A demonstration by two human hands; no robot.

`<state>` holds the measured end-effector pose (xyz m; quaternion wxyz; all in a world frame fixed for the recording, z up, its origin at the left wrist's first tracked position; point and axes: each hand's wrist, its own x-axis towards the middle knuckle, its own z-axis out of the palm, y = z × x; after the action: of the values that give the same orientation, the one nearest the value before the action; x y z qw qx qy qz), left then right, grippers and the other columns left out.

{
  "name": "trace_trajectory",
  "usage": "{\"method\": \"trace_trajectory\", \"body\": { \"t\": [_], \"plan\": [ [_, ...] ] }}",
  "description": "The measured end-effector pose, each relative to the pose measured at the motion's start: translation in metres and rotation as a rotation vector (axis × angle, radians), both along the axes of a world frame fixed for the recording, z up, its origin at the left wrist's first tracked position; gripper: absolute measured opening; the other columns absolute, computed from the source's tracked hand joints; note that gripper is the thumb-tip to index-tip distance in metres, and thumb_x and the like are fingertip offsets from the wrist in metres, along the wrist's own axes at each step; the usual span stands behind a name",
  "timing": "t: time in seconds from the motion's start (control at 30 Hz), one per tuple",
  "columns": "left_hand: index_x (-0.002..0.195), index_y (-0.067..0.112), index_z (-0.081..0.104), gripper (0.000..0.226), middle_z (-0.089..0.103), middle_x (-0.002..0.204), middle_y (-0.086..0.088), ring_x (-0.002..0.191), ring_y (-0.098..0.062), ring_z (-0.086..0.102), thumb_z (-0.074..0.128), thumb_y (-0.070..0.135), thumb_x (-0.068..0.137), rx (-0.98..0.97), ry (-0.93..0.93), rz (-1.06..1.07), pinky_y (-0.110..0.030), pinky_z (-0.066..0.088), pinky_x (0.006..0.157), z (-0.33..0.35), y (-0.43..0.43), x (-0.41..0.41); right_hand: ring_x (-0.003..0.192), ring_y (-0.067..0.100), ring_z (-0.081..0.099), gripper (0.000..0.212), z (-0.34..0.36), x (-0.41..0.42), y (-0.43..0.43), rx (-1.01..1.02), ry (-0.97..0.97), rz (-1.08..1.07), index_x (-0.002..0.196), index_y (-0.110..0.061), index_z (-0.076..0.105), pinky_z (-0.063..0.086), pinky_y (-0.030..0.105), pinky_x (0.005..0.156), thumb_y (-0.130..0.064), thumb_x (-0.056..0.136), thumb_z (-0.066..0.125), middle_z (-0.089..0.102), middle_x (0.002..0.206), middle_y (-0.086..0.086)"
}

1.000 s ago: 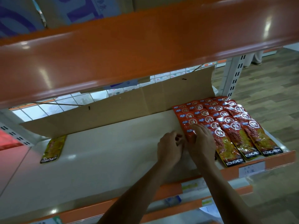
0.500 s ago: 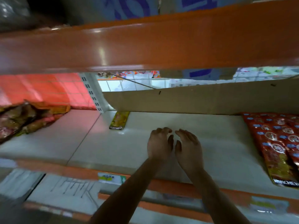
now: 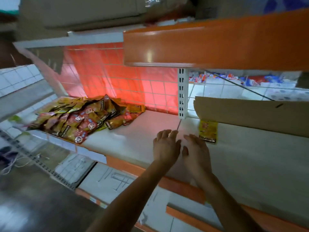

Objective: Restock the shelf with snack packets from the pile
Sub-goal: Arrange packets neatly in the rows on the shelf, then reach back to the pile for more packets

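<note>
Head view.
A: Hands?
B: Left hand [image 3: 165, 146] and right hand [image 3: 196, 151] side by side over the shelf [image 3: 133, 136], palms down, fingers loosely spread, holding nothing. Can't tell if they touch it.
A: Packets?
B: Pile [image 3: 80, 118] heaped in the shelf's left bay, well left of the hands, against the red mesh [image 3: 117, 81]. One yellow packet [image 3: 208, 131] lies flat just beside the right hand, at the foot of the cardboard [image 3: 250, 114], right of the post [image 3: 182, 94].
</note>
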<state>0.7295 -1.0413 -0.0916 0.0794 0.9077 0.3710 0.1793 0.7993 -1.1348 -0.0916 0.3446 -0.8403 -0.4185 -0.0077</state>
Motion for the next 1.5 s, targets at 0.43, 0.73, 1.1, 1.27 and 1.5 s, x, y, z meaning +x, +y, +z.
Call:
{"method": "trace_trajectory", "body": {
  "t": [0.43, 0.73, 1.1, 1.27, 1.5],
  "plan": [
    [0.141, 0.011, 0.037, 0.047, 0.037, 0.149, -0.009, 0.135, -0.028, 0.034, 0.044, 0.030, 0.099, -0.092, 0.058, 0.198, -0.040, 0.037, 0.104, -0.005, 0.152, -0.100, 0.127, 0.021, 0.046, 0.040, -0.007, -0.083, 0.156, -0.105, -0.008, 0.107, 0.131, -0.018, 0.053, 0.036, 0.030, 0.106, -0.018, 0.091, 0.056, 0.052, 0.138, 0.003],
    [0.143, 0.014, 0.037, 0.047, 0.032, 0.153, -0.010, 0.144, -0.030, 0.020, 0.039, 0.013, 0.097, -0.008, 0.197, 0.082, -0.041, 0.020, 0.119, -0.004, 0.232, -0.106, 0.116, 0.030, 0.053, 0.047, -0.001, -0.089, 0.232, -0.197, 0.055, 0.259, 0.138, -0.016, 0.039, 0.045, 0.039, 0.096, -0.014, 0.092, 0.048, 0.056, 0.129, 0.012],
    [0.128, 0.009, 0.043, 0.061, 0.043, 0.119, -0.014, 0.099, -0.029, 0.055, 0.069, 0.038, 0.081, -0.153, 0.086, 0.223, -0.037, 0.050, 0.085, 0.000, 0.245, -0.116, 0.119, 0.032, 0.050, 0.057, -0.004, -0.075, 0.277, -0.215, 0.075, 0.267, 0.135, -0.011, 0.037, 0.041, 0.036, 0.089, -0.024, 0.086, 0.062, 0.052, 0.132, 0.013],
    [0.122, 0.012, 0.048, 0.050, 0.042, 0.112, -0.012, 0.093, -0.028, 0.055, 0.067, 0.034, 0.081, -0.074, -0.022, 0.338, -0.037, 0.052, 0.078, 0.006, 0.238, -0.128, 0.122, 0.029, 0.046, 0.058, -0.007, -0.079, 0.277, -0.228, -0.013, 0.283, 0.134, -0.016, 0.043, 0.042, 0.038, 0.089, -0.048, 0.087, 0.057, 0.049, 0.135, 0.006],
    [0.135, 0.020, 0.043, 0.079, 0.054, 0.118, -0.012, 0.109, -0.031, 0.056, 0.079, 0.046, 0.070, -0.354, -0.260, 0.328, -0.039, 0.050, 0.083, 0.005, 0.228, -0.121, 0.112, 0.030, 0.045, 0.038, -0.007, -0.079, 0.253, -0.298, -0.118, 0.107, 0.115, -0.020, 0.058, 0.040, 0.037, 0.086, -0.047, 0.091, 0.047, 0.047, 0.124, 0.007]
  ]
}}
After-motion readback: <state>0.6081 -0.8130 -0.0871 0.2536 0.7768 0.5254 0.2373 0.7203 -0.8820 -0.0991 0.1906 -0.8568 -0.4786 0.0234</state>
